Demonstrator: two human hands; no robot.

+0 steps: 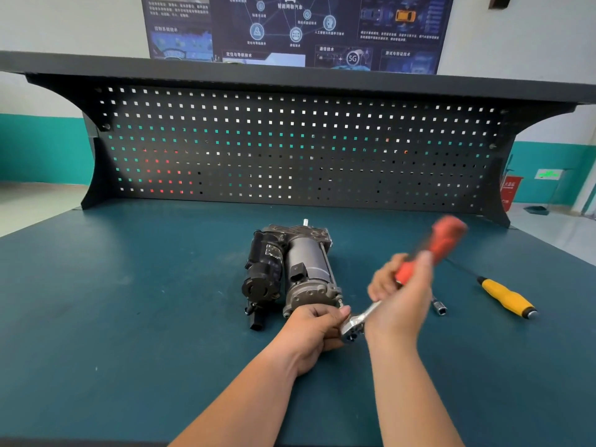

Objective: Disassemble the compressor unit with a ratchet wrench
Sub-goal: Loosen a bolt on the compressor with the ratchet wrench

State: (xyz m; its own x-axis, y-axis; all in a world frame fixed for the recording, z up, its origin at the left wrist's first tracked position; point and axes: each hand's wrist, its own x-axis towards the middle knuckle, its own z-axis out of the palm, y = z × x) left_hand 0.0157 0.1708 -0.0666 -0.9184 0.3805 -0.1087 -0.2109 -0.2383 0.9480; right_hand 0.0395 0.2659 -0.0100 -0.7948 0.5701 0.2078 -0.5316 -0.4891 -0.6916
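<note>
The compressor unit, grey metal with a black motor section on its left, lies in the middle of the teal bench. A ratchet wrench with a red handle and chrome head meets the unit's near right corner. My right hand grips the red handle, which is blurred and points up to the right. My left hand is curled around the ratchet head and socket at the near end of the unit. The bolt under the socket is hidden by my fingers.
A yellow-handled screwdriver lies on the bench to the right. A small chrome socket extension lies beside my right hand. A black pegboard closes off the back of the bench.
</note>
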